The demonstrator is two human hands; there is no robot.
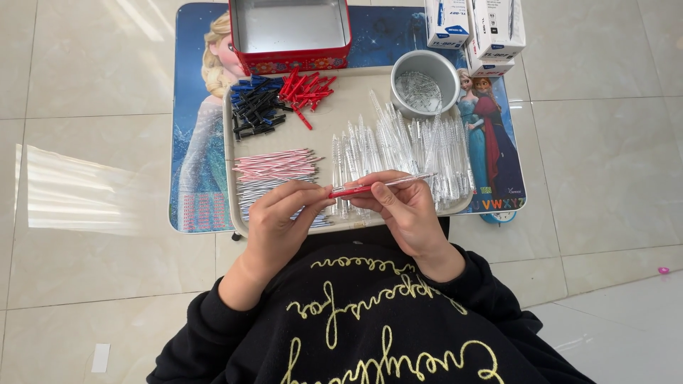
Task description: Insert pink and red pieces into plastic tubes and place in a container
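Pale glossy tiled floor (85,85), sunlit patch at left (bright streaks), low cartoon-printed table (196,178)

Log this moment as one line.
left hand: holds red refill | right hand: holds clear barrel | tray: parts sorted

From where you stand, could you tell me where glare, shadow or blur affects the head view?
In the head view, sunlight throws a bright patch on the floor tiles at left; the metal tin shows a soft sheen inside; both hands, left hand and right hand, and the red pen between them stay sharp; the edges bow slightly from the wide lens.
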